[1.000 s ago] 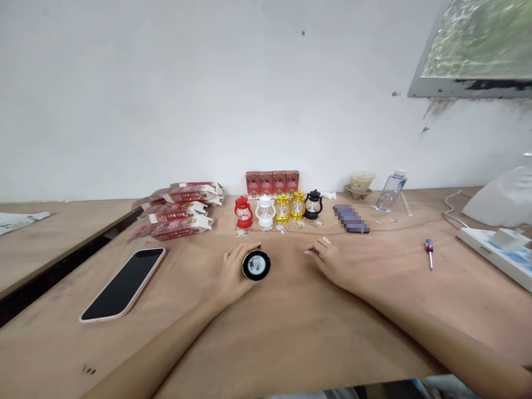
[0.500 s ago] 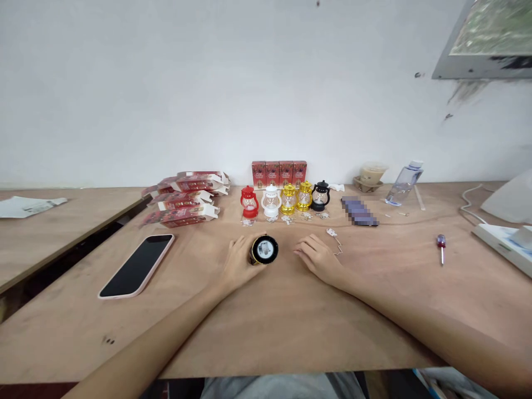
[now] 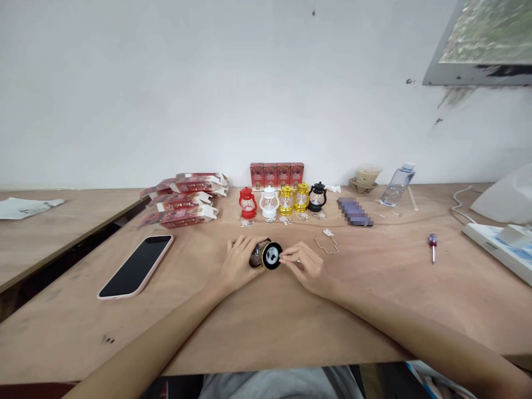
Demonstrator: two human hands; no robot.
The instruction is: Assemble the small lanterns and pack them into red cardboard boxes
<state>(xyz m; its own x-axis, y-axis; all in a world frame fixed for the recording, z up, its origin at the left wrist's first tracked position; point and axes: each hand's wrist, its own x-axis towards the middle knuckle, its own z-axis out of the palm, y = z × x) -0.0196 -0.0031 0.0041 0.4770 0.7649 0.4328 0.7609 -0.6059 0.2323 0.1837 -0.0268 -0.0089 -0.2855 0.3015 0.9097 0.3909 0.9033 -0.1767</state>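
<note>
Honestly, slipping is looking like the main risk: the left hand [image 3: 239, 260] is curling around a dark lantern [image 3: 272, 256] that's tilting, base angled right and toward the camera, so a hard push there against a loose grip could be sending it rolling across the bench [image 3: 249, 327]. The right hand [image 3: 306, 267] is bunching its fingertips at the base, but I can't tell if they're pinching anything; if something tiny's in there, one fumble could be costing it. Position-wise, the lantern is sitting between both hands, left fingers wrapping its body, right fingertips hovering at its rim.
</note>
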